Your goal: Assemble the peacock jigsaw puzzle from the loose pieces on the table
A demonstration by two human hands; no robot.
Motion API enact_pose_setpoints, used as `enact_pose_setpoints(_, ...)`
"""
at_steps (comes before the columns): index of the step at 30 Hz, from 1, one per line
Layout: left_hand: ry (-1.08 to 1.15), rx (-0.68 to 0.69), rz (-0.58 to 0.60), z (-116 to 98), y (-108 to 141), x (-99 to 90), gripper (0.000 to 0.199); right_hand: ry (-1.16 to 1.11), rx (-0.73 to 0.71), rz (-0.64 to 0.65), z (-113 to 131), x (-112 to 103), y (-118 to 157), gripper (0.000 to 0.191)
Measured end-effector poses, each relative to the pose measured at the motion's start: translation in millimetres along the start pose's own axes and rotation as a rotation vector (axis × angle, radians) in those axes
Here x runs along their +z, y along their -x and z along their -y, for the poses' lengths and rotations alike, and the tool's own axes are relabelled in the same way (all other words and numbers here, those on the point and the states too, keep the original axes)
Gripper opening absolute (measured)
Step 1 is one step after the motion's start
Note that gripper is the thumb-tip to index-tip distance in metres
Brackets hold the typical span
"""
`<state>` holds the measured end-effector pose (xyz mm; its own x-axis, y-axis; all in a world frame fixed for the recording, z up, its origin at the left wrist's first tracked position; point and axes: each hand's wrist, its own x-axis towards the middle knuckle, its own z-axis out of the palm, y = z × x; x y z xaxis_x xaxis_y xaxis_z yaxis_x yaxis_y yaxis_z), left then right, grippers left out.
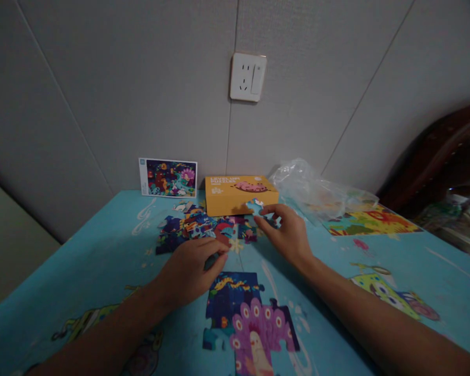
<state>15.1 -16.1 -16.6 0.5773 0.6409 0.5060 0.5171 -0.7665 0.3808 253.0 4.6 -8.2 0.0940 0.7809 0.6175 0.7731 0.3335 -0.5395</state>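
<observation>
My right hand (288, 230) pinches a light-blue puzzle piece (254, 205) between thumb and fingers, raised in front of the yellow box. My left hand (196, 269) is closed, its fingertips together at the edge of a red puzzle piece (222, 232); the grip is partly hidden by the fingers. Loose puzzle pieces (172, 230) lie in a heap just beyond my left hand, some overlapping. Nearer to me, a joined puzzle section (238, 295) shows a purple creature with several eye spots under a dark blue background; its lower end runs out of view.
A picture card (168, 177) leans on the wall at the back left. Beside it is the yellow puzzle box (235, 196). Clear plastic bags (309, 185) and a yellow-green picture sheet (372, 219) lie at the back right. A blue cartoon tablecloth (102, 250) covers the table.
</observation>
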Motion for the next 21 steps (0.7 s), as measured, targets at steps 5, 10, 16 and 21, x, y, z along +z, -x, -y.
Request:
enact_pose_setpoints(5, 0.004, 0.004, 0.007, 0, -1, 0.5, 0.012, 0.004, 0.010, 0.059, -8, 0, -4, 0.017)
enact_pose_setpoints(10, 0.001, -0.001, 0.042, 1, 0, 1.6, 0.014, 0.086, -0.139, 0.391, -2, 6, 4, 0.015)
enact_pose_setpoints(16, 0.007, 0.006, 0.070, 1, 1, 2.0, 0.015, 0.356, 0.042, 0.287, -6, -2, 0, 0.048)
enact_pose_setpoints(21, 0.014, 0.006, 0.088, 0, 1, 1.4, 0.016, 0.489, 0.181, 0.417, -9, -4, -2, 0.046)
